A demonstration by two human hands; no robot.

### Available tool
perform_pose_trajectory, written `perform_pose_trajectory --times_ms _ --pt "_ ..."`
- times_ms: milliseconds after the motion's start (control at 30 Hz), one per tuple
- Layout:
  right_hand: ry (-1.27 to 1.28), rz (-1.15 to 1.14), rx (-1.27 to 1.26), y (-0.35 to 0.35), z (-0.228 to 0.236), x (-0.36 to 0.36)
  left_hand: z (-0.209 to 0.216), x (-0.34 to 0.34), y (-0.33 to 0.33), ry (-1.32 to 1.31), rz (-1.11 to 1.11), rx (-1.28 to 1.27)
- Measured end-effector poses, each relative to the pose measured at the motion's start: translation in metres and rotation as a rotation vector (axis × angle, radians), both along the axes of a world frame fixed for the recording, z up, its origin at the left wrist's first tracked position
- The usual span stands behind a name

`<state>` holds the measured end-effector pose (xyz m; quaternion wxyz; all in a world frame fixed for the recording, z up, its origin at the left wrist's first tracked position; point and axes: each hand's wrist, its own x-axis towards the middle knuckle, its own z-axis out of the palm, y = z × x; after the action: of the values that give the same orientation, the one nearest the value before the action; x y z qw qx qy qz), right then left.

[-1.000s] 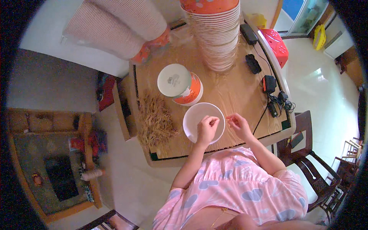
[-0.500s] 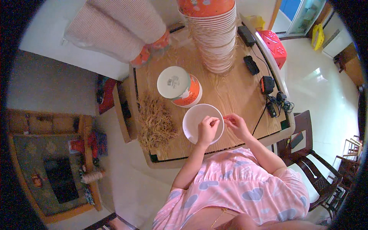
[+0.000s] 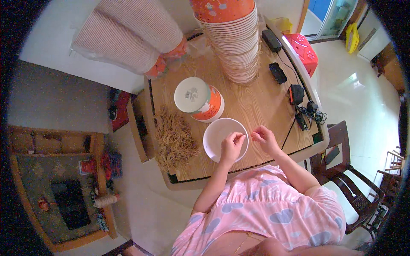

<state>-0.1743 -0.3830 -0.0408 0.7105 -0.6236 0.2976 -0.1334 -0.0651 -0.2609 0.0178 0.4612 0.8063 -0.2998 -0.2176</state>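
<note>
A white, open paper tub (image 3: 213, 135) stands near the table's front edge. Over its right half is my left hand (image 3: 232, 147), its fingers pinched together; anything in that pinch is too small to name. My right hand (image 3: 265, 139) is just outside the tub's right rim, also pinched, apart from the left, with its contents not clear. Left of the tub lies a pile of dry, brown, stringy strands (image 3: 174, 138). Behind it an orange-and-white paper tub (image 3: 211, 106) stands upside down, its pale base up.
A tall stack of nested paper tubs (image 3: 232, 47) rises at the table's back. Wrapped stacks of tubs (image 3: 117, 42) lean at the far left. Along the right edge are a black charger (image 3: 296, 94), a black adapter (image 3: 271, 40) and cables. A dark chair (image 3: 341, 166) stands at the right.
My right hand has moved slightly right, away from the left hand, widening the gap between them. The left hand stays over the tub. The whole view has shifted a little.
</note>
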Motion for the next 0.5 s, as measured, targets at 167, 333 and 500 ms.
perform_pose_trajectory --times_ms 167,333,500 --pt "-0.078 -0.007 0.028 0.002 -0.001 0.002 -0.015 0.003 0.004 0.011 0.002 0.020" --pt "-0.059 0.082 0.008 0.003 0.019 0.009 -0.007 0.003 -0.002 -0.057 -0.025 0.047" --pt "-0.069 0.046 0.076 0.006 0.013 0.008 -0.011 0.004 -0.002 -0.066 -0.030 0.026"
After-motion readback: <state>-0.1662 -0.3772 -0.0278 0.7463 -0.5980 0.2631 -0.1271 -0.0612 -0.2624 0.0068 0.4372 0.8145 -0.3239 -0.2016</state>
